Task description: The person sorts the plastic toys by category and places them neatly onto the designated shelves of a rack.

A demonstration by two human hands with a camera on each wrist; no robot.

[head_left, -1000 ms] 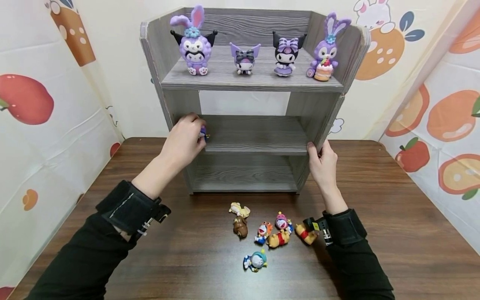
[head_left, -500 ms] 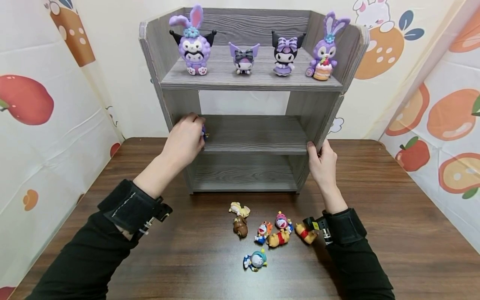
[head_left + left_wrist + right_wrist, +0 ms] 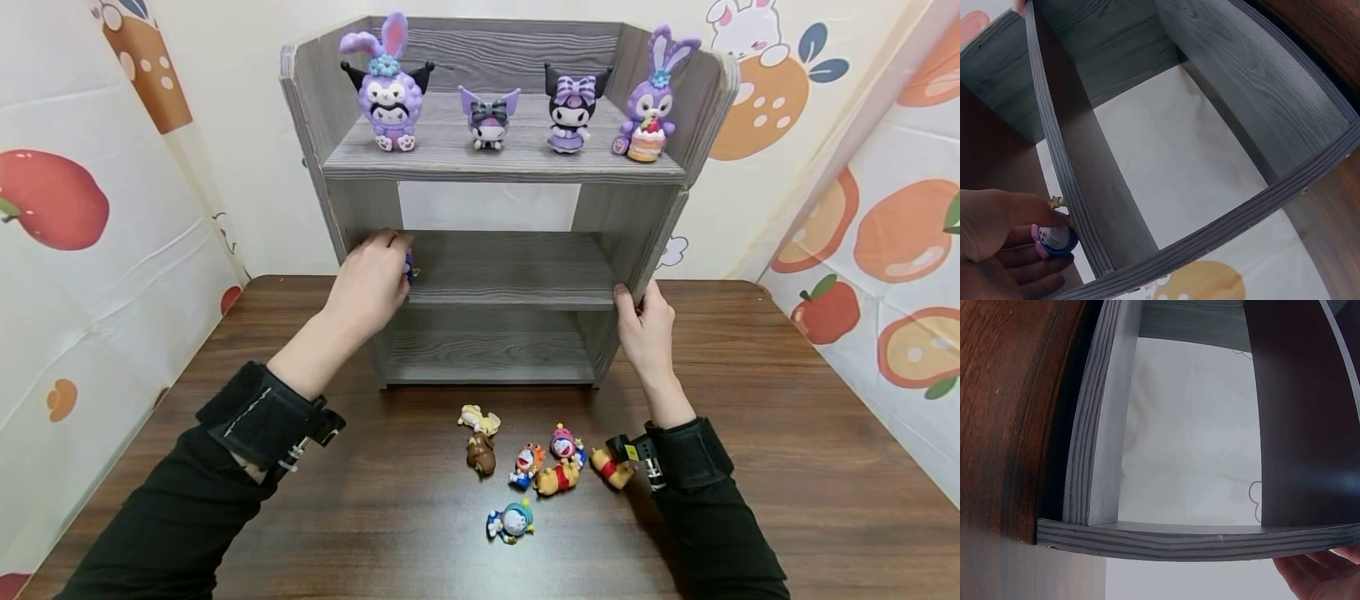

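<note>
My left hand (image 3: pixel 371 279) is at the left end of the grey wooden shelf's middle board. It pinches a small blue Doraemon-like figurine (image 3: pixel 1055 240) with pink parts between thumb and fingers. The left wrist view shows the figurine right at the board's front edge, a small yellow star (image 3: pixel 1055 202) beside it; in the head view the hand covers most of it. On the other side, my right hand (image 3: pixel 647 329) grips the right side panel of the shelf (image 3: pixel 651 242), thumb on the front edge and fingers along the outside (image 3: pixel 1322 565).
Four purple figures would exceed nothing; on the top board stand several purple figures, among them a rabbit with a cake (image 3: pixel 648 104). Several small figurines lie on the brown table (image 3: pixel 405 500) before the shelf, including a yellow bear (image 3: pixel 557 477) and a teal-hooded one (image 3: pixel 512 522).
Almost nothing differs. My left hand shifts very slightly at the middle board, still pinching the figurine; my right hand stays on the side panel.
</note>
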